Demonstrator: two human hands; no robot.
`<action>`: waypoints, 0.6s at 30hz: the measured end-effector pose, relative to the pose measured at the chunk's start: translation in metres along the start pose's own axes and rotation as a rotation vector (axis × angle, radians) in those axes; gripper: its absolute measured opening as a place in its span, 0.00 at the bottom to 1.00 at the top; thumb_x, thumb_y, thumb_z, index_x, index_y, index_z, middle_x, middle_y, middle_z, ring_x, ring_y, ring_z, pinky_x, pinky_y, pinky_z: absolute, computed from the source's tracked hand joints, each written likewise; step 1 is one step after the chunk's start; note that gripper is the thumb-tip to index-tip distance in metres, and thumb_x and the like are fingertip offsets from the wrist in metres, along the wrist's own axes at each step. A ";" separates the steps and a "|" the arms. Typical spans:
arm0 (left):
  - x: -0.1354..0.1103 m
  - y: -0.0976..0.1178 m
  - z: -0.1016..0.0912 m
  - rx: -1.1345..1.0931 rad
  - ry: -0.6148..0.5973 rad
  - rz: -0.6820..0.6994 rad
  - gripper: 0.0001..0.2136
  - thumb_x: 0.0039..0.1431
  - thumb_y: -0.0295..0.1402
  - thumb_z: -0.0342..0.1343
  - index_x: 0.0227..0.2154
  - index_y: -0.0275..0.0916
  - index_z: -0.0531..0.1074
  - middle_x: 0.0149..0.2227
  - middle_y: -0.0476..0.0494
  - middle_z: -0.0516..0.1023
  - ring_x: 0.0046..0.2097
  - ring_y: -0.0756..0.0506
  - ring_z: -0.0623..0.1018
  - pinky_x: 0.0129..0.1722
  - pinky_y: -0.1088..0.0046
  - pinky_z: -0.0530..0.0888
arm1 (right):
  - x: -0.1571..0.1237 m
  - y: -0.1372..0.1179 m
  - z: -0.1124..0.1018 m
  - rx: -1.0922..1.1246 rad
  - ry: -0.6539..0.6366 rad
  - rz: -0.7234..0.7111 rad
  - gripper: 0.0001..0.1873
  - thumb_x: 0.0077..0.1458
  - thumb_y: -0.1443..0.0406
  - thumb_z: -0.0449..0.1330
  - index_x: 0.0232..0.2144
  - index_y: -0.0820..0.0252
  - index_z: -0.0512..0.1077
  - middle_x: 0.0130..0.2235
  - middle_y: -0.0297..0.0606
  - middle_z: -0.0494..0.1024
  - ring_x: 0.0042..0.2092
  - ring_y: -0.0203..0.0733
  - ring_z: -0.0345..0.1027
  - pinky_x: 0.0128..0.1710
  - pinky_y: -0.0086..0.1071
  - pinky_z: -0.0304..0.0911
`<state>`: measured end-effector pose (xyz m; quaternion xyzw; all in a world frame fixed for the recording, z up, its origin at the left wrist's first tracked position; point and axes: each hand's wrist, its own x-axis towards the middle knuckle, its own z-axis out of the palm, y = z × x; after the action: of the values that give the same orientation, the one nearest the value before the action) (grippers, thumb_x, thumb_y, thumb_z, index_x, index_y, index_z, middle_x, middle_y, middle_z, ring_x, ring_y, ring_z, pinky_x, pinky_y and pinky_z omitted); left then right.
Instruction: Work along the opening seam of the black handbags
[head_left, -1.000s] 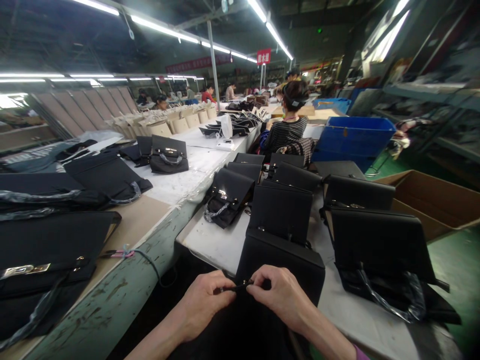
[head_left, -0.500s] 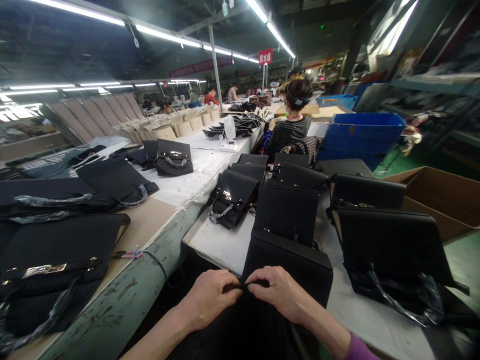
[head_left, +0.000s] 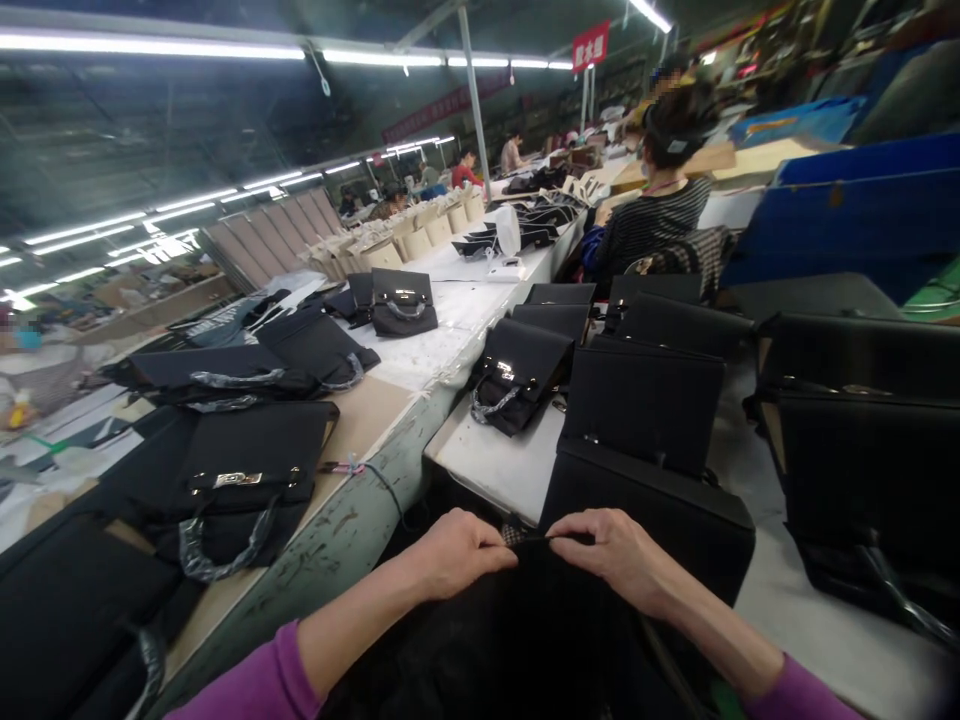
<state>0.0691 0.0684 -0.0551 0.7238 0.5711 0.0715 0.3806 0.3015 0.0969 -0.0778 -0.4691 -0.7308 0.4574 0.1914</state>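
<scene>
My left hand [head_left: 459, 552] and my right hand [head_left: 613, 555] are both closed in a pinch at the top edge of a black handbag [head_left: 525, 640] that sits low in front of me. The fingertips nearly meet around a small dark part with a checked bit showing between them; I cannot make out what that part is. A row of upright black handbags [head_left: 641, 400] stands on the white table [head_left: 502, 465] just beyond my hands.
A long workbench [head_left: 375, 420] on the left carries several black handbags with metal clasps [head_left: 240, 480]. A person in a striped top [head_left: 652, 225] sits ahead with their back to me. Blue bins [head_left: 847, 225] stand at the right. More workers sit far back.
The view has swung left and tilted; my hands have drawn slightly apart along the bag's top edge, still pinching it. My purple sleeves now show.
</scene>
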 end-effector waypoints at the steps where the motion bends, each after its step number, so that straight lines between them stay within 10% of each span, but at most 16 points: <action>1: -0.008 -0.001 -0.002 0.015 0.011 -0.013 0.16 0.57 0.42 0.55 0.23 0.36 0.80 0.21 0.50 0.74 0.26 0.49 0.70 0.26 0.76 0.61 | 0.000 0.000 0.000 0.009 0.001 -0.002 0.11 0.53 0.58 0.60 0.30 0.52 0.83 0.30 0.32 0.82 0.33 0.43 0.73 0.36 0.30 0.65; 18: -0.135 -0.008 0.003 -0.316 0.180 -0.329 0.14 0.58 0.41 0.57 0.25 0.36 0.76 0.30 0.51 0.68 0.30 0.50 0.69 0.29 0.77 0.63 | -0.005 0.007 -0.009 0.087 -0.087 0.048 0.14 0.54 0.55 0.59 0.33 0.54 0.81 0.33 0.33 0.83 0.37 0.47 0.75 0.39 0.32 0.67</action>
<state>0.0191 -0.0514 -0.0176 0.5432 0.6945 0.1612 0.4435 0.3139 0.0975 -0.0787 -0.4576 -0.7064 0.5131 0.1686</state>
